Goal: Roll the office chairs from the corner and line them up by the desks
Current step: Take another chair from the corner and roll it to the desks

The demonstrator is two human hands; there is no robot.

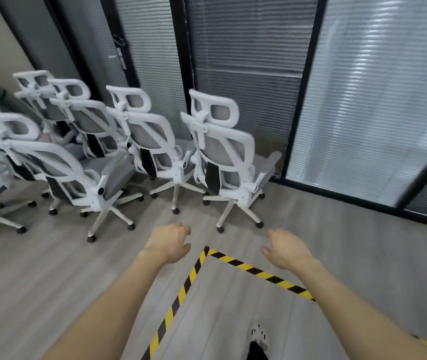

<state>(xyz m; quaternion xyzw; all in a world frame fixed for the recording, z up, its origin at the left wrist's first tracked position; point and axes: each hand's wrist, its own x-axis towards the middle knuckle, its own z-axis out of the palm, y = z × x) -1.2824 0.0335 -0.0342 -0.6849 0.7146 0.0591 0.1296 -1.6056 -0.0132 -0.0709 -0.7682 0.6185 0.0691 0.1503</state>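
Office chairs (118, 152) clustered against the glass wall (246, 61), backs toward the camera. Left hand (168, 242) and right hand (286, 249) both reach toward the nearest chair (222, 157), fingers loosely spread, holding nothing, short of it. Striped floor tape (189, 281) runs beneath the forearms.

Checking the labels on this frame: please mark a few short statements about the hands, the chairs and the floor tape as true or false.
1. The chairs have white frames. True.
2. The left hand and the right hand hold nothing. True.
3. The left hand grips a headrest. False: it touches no chair.
4. The floor tape is red and white. False: it is yellow and black.
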